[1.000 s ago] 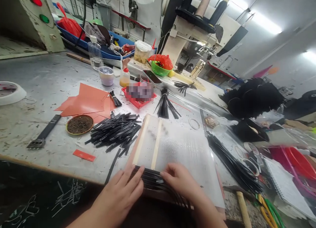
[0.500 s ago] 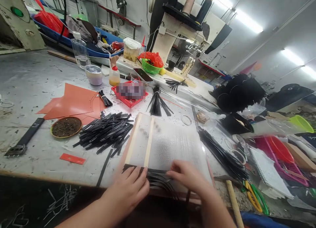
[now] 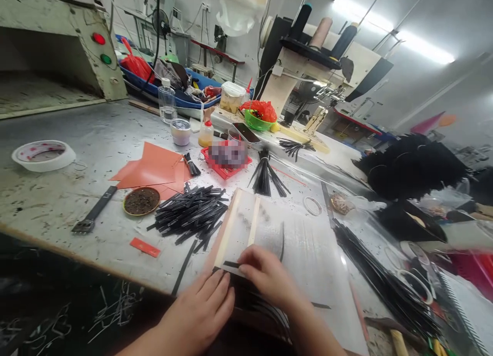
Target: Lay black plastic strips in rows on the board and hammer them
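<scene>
Through the head camera I see both bare hands at the lower middle of the frame. My right hand (image 3: 269, 281) pinches a short black strip (image 3: 231, 264) between thumb and forefinger; the strip's free end points left, over the pale sheet (image 3: 308, 258). My left hand (image 3: 202, 304) lies with its fingers close together, tips down on dark strips (image 3: 216, 269) at the sheet's near edge; I can't tell whether its thumb grips anything beneath. More black strips (image 3: 275, 315) curve down below the right hand. A thin curved strip (image 3: 283, 240) shows on the sheet just above that hand, but I can't tell what it joins.

The sheet lies on the bench (image 3: 42, 204), two cream bands (image 3: 254, 221) running along its left side. Left of it, near frame centre, sits a loose pile of black strips (image 3: 188, 212), next to a round dish (image 3: 141, 201) and some orange sheets (image 3: 150, 166). A dark-handled tool (image 3: 94, 212) and a white tape roll (image 3: 44, 158) lie farther left. A bundle of long black strips (image 3: 385, 279) slants across the lower right, and a sewing machine (image 3: 287, 71) stands at the upper right.
</scene>
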